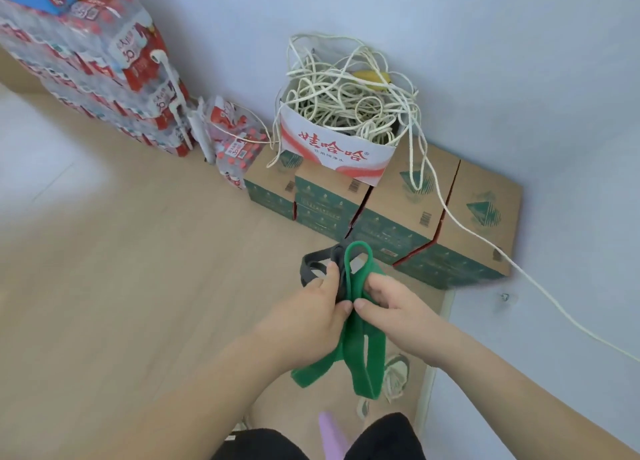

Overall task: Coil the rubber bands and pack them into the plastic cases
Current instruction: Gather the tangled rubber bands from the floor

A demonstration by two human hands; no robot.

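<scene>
A wide green rubber band (363, 355) hangs folded between both hands, one loop sticking up above them and two ends drooping below. My left hand (311, 307) grips it at the fold together with a dark grey band (313, 264) that loops out to the left. My right hand (391, 300) pinches the green band from the right, thumb against the left thumb. A purple band (329, 432) shows low between my knees. No plastic case is in view.
Cardboard cartons (398, 210) line the wall ahead, topped by an open white and red box (332, 151) full of tangled white cord. One cord (519, 272) trails right across the floor. Shrink-wrapped bottle packs (93, 65) stack at the left. A shoe (396, 373) rests below my hands.
</scene>
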